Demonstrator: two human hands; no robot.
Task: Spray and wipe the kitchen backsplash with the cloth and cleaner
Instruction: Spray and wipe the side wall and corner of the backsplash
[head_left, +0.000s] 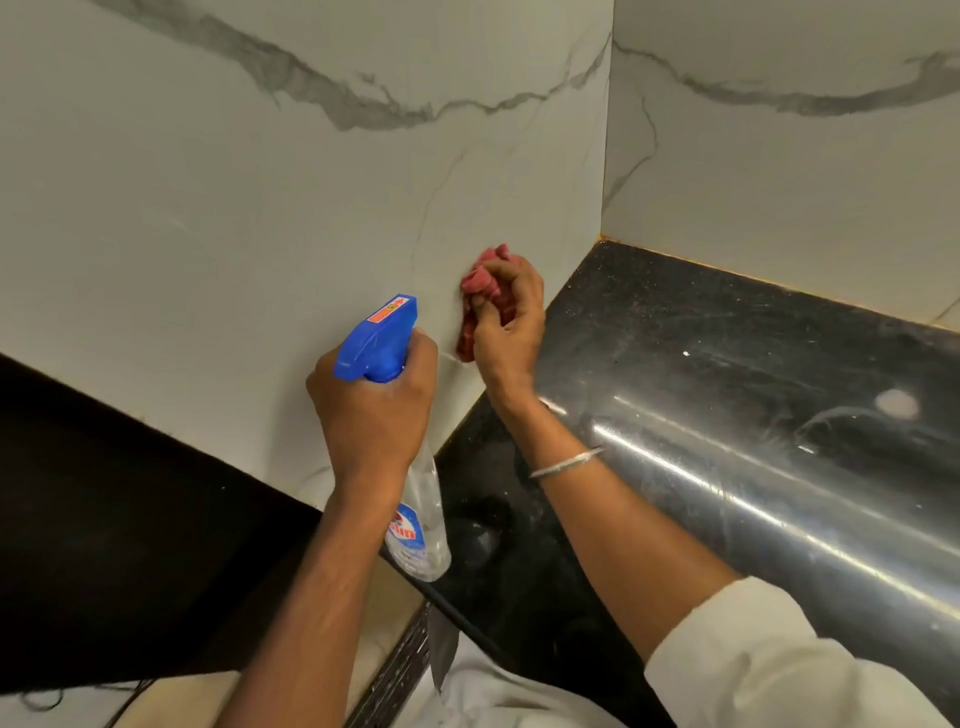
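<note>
The backsplash (270, 197) is white marble-look tile with grey veins, running left of a corner. My left hand (371, 410) grips the neck of a clear spray bottle (421, 525) with a blue trigger head (379, 338); the nozzle faces the tile. My right hand (506, 322) is closed around a bunched red cloth (480, 283) and presses it against the tile low down, just above the counter. Part of the cloth hangs below my fingers.
A glossy black stone counter (727, 374) stretches right and toward me, with a rounded front edge. A second marble wall (779, 171) meets the first at the corner. A dark surface (104, 519) lies at lower left. A metal bangle (566, 462) circles my right wrist.
</note>
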